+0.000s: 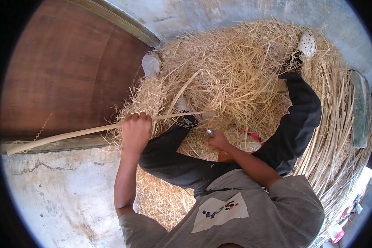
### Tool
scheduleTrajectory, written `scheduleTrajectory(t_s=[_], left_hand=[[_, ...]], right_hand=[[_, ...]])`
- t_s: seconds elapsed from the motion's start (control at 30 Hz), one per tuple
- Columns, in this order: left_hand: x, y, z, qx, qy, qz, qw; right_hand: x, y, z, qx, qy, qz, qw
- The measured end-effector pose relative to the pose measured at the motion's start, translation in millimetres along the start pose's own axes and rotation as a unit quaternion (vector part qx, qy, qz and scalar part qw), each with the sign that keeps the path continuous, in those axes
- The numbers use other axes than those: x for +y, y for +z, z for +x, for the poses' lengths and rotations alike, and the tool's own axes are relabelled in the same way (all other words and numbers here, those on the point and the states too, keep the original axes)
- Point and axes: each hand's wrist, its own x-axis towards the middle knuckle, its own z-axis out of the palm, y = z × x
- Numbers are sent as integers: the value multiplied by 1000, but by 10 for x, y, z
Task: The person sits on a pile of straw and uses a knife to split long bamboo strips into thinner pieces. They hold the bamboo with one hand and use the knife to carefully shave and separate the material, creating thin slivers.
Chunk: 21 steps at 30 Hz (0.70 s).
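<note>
Above the straw pile (235,70), the left hand (135,129) has its fingers wrapped tight around a long cane strip (70,134); the right hand (217,140) grips a small knife (209,132).

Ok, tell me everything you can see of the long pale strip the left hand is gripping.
The strip is a long, thin, flat length of pale yellow cane or split stalk, smooth and dry-looking. It runs nearly level, bowing slightly, from over the cracked concrete floor at the far left, through the closed fist of the left hand, and on to the right above the straw pile. Its right end stops near the right hand; whether they touch cannot be told.
</note>
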Motion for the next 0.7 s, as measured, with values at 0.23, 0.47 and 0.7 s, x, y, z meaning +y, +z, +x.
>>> scheduleTrajectory(t_s=[0.23, 0.47, 0.7], left_hand=[[9, -39, 40, -3, -11, -13, 1000], [122, -172, 114, 18, 7, 8, 1000], [111, -177, 129, 36, 3, 19, 999]], right_hand=[[18, 60, 26, 50, -85, 22, 995], [-63, 122, -10, 60, -64, 71, 994], [448, -155, 13, 19, 65, 5, 998]])
